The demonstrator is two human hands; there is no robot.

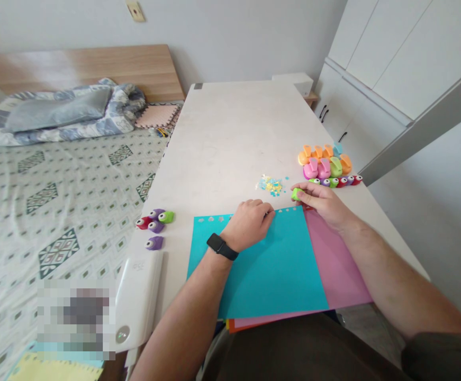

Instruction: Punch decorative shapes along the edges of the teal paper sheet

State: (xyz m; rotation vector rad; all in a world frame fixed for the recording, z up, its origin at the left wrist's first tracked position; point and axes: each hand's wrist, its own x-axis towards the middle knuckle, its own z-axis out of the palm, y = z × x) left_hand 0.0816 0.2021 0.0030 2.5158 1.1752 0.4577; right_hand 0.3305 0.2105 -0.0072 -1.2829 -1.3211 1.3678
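Observation:
A blue sheet of paper [273, 270] lies before me, with a row of small shaped holes along its far edge. My left hand [252, 219], wearing a black watch [222, 246], is closed over that far edge; its fingertips are partly hidden. Between the thumb and fingers of my right hand [318, 198] is a small green craft punch [297, 194], just beyond the sheet's far right corner. Small blue and yellow paper cutouts [273, 185] are heaped beyond the sheet. A pink sheet [335, 259] lies partly under the blue one.
Larger orange, pink and green punches [323, 161] stand at the table's right, with a row of small punches [341, 182] before them. Several small punches [156, 226] sit at the left edge, near a white device [137, 296]. A bed [75, 185] adjoins the white table [238, 127].

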